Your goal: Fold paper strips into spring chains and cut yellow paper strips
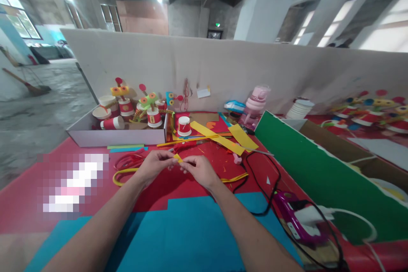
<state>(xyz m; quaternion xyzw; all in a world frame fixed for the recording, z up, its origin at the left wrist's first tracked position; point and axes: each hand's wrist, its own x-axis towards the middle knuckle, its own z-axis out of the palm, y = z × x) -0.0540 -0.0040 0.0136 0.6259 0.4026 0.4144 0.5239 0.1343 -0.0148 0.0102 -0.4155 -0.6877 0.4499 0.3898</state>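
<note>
Between my two hands, above the red tabletop, is a small yellow paper piece [178, 158]. My left hand [156, 163] pinches it from the left with thumb and fingers. From the other side my right hand [199, 169] pinches it too. Just beyond the hands lie yellow paper strips [219, 138] crossing one another, and a red and white paper cup [184, 126] stands upside down. Red-handled scissors or cord, too blurred to tell, and a yellow loop [123, 176] lie left of my left hand. Blue paper sheets [194, 229] are spread beneath my forearms.
A white box [117, 138] at the back left holds paper-cup figures [127, 106]. On the right stands a green-sided box [306, 178]. A purple power strip [296, 216] with black cables lies at the front right. A pink bottle [255, 106] stands before the white partition [216, 63].
</note>
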